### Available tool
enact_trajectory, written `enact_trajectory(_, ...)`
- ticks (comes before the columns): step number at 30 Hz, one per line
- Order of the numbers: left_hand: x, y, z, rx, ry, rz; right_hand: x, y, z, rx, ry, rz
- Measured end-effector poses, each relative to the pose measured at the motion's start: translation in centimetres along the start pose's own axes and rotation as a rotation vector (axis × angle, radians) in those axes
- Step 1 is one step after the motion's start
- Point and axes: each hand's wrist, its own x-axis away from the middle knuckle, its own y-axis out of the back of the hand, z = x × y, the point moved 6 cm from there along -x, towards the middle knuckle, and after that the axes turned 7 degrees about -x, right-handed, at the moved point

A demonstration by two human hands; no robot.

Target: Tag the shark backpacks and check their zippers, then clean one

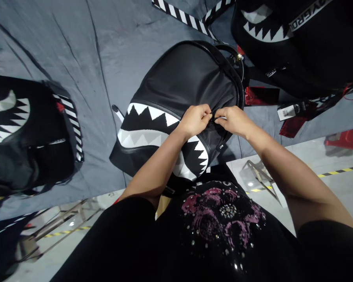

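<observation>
A black backpack point(176, 78) with a white and grey shark-mouth print lies on a grey cloth-covered table, tilted, its top handle toward the upper right. At its right side, my left hand point(195, 120) pinches the black material with thumb and fingertips. Close beside it, my right hand point(233, 119) is also closed in a pinch on the same spot of the backpack. A small dark part shows between the fingertips, too small to make out. The curved zipped edge runs just past my right hand.
Another shark-print backpack point(44, 145) lies at the left, and more black bags point(308, 51) at the upper right. Red shiny packets point(261, 96) and a white tag point(286, 112) lie right of the backpack. A striped strap point(182, 16) crosses the grey cloth point(76, 47). A red stool point(345, 139) stands beyond.
</observation>
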Motion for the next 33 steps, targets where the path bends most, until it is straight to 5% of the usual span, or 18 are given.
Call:
enact_trajectory(5, -0.1, 0.0, 0.1, 0.009, 0.005, -0.007, -0.4, 0.0, -0.9, -0.208, 0.005, 0.074)
enact_trajectory(21, -0.2, -0.3, 0.5, 0.018, 0.043, -0.003, -0.2, -0.9, 0.0, -0.12, -0.114, 0.033)
enact_trajectory(28, -0.3, -0.3, 0.6, 0.033, 0.04, 0.0, -0.7, -2.4, -1.1, -0.517, -0.11, 0.127)
enact_trajectory(33, -0.3, -0.7, 0.9, 0.026, 0.035, -0.001, -0.7, -2.5, -0.1, -0.225, -0.115, 0.074)
